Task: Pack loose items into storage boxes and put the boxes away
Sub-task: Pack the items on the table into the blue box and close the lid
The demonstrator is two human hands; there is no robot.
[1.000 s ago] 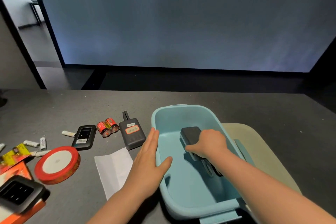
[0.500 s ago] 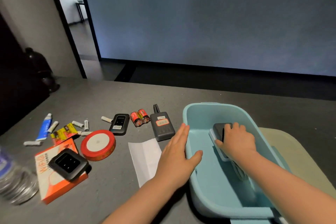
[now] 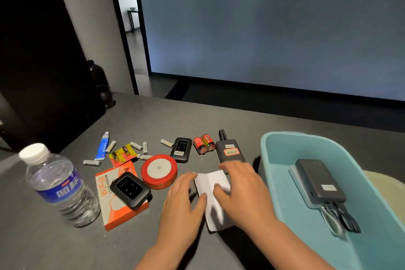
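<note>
Low in the middle of the frame I see both hands over the folded white paper: the left hand lies flat with straight fingers, its thumb on the paper's left edge, and the right hand is spread loosely over the paper's right half, blurred, so I cannot tell whether its fingertips press down or just hover. To the right, the light blue box sits on the grey table, and a dark power bank with its looped cables lies on the floor of the box, on top of a pale flat piece. A beige lid peeks out at the right edge beside the box. At lower left stands a water bottle with a white cap, and just right of it an orange carton with a small black router on top. A red ribbon spool lies beside the carton. Further up, in a row across the middle, I see a second black router, two red batteries and a dark grey device with an orange label, its near end under my right fingers. Left of those lie scattered white batteries, a yellow battery pack and a blue tube.
</note>
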